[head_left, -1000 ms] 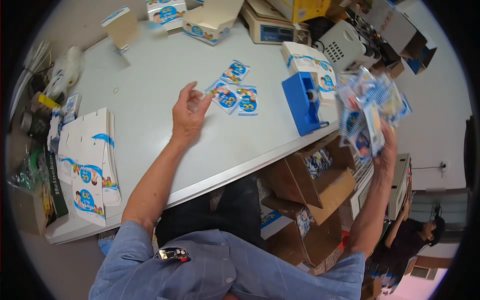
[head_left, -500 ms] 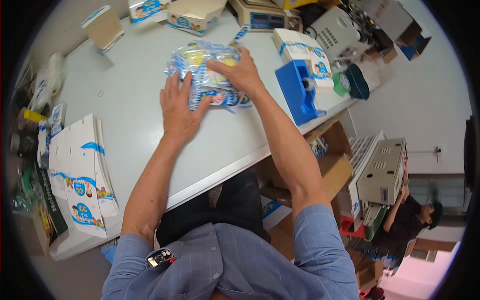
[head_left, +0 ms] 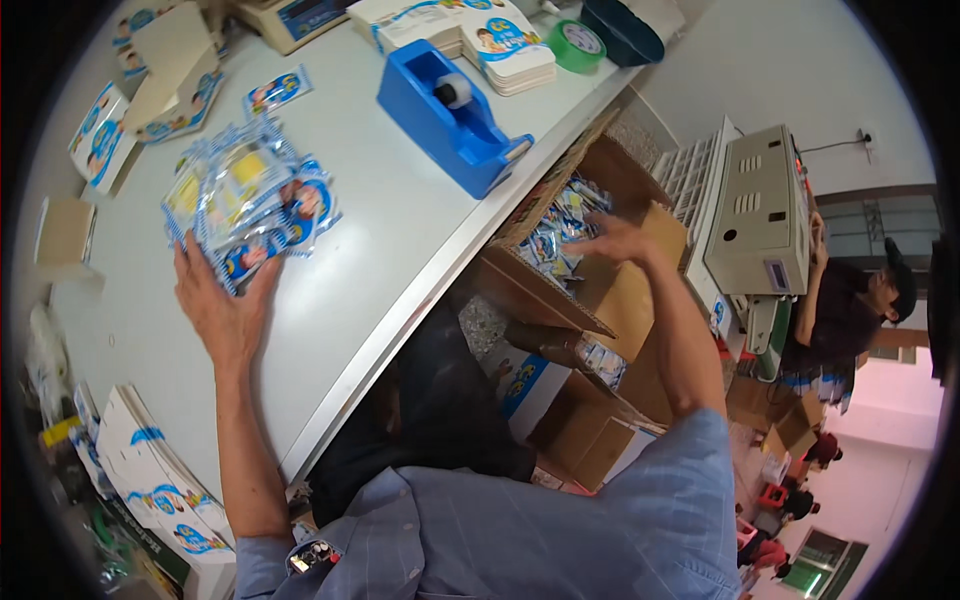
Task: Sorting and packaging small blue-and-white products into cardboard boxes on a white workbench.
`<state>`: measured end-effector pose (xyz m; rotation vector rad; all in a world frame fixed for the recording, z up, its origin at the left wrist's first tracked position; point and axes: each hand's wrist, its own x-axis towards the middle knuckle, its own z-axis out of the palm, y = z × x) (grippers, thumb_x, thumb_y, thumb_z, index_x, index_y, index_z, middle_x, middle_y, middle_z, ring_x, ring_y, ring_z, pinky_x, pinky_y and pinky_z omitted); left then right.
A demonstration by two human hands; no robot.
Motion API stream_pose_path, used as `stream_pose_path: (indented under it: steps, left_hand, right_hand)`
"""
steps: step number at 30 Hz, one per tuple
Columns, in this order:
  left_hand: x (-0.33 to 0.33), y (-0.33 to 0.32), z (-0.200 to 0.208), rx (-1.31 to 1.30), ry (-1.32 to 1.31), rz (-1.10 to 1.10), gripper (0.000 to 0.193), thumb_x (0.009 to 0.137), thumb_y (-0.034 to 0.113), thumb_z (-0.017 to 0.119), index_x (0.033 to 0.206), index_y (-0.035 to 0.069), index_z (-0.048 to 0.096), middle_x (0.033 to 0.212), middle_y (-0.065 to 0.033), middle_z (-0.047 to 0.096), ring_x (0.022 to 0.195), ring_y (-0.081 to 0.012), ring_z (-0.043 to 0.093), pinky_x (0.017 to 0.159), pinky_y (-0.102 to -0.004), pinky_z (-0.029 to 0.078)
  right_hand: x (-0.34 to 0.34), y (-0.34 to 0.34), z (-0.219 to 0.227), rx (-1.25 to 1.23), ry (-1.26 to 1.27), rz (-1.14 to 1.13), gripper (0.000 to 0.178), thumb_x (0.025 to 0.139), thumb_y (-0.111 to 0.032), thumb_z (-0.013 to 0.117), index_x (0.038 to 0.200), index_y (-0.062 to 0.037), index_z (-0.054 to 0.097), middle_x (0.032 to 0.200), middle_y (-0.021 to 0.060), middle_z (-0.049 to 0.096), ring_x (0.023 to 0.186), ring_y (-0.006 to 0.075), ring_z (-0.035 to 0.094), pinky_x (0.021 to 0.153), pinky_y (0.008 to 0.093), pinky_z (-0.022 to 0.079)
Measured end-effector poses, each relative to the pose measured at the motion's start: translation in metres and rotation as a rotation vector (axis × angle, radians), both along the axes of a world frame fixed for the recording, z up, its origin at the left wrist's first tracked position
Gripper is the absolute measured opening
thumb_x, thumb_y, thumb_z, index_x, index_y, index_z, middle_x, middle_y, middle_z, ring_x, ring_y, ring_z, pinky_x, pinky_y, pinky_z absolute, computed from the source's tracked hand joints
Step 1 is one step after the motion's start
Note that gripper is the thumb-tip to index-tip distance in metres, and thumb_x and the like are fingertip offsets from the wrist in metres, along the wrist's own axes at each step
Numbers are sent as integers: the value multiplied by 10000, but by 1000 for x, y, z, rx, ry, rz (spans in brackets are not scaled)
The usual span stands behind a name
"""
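A pile of clear plastic sachets (head_left: 245, 185) with blue striped edges and yellow bits inside lies on the table at the left. My left hand (head_left: 218, 305) rests against its near edge, thumb and fingers spread, touching the lowest sachets. One single sachet (head_left: 276, 92) lies flat just beyond the pile. Off to the right, my right hand (head_left: 618, 243) is over an open cardboard box (head_left: 535, 285), fingers apart and nothing seen in them. Many similar small sachets (head_left: 553, 232) fill that box, below the table edge.
A blue tape dispenser (head_left: 440, 115) stands near the table edge, with stacked flat cartons (head_left: 505, 60) and green tape (head_left: 577, 46) behind. More flat cartons (head_left: 160, 480) lie at left; folded cartons (head_left: 180, 85) stand at back. A person (head_left: 860, 300) works beside a beige machine (head_left: 752, 210).
My right hand has left the pile and swung right, over the box below the table. The view has turned right; my left hand stays at the pile.
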<state>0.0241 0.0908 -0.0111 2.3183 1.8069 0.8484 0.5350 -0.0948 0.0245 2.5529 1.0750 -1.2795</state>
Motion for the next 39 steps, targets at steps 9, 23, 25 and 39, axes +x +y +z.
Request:
stream_pose_path:
  steps: [9, 23, 25, 39]
  left_hand:
    - [-9, 0, -1, -18, -5, -79, 988, 811, 336, 868, 1562, 1, 321, 1617, -239, 321, 1490, -392, 327, 1226, -467, 258]
    - [-9, 2, -3, -73, -45, -53, 919, 878, 315, 816, 1578, 21, 297, 1594, -209, 348, 1478, -345, 341, 1218, -452, 261]
    - [3, 7, -15, -84, -106, -96, 927, 879, 316, 814, 1584, 27, 288, 1599, -206, 340, 1484, -340, 334, 1224, -455, 253]
    - [-9, 2, -11, -95, -110, -80, 936, 868, 290, 828, 1584, 22, 288, 1598, -213, 334, 1480, -342, 340, 1224, -450, 259]
  right_hand:
    - [-15, 10, -272, 382, -132, 463, 1406, 575, -676, 869, 1652, -179, 115, 1663, 259, 196, 1500, 466, 276, 1185, 527, 347]
    - [-30, 24, -332, 669, 358, 281, 976, 744, -330, 807, 1545, -42, 328, 1266, 302, 651, 1203, 456, 624, 1024, 461, 506]
    - [3, 0, -375, 580, 238, 263, 894, 774, -324, 776, 1512, -35, 364, 1182, 319, 673, 1121, 456, 662, 942, 493, 546]
    - [-29, 11, -285, 428, 199, 511, 519, 839, -358, 719, 1279, -90, 656, 1254, 243, 661, 1158, 417, 637, 987, 455, 524]
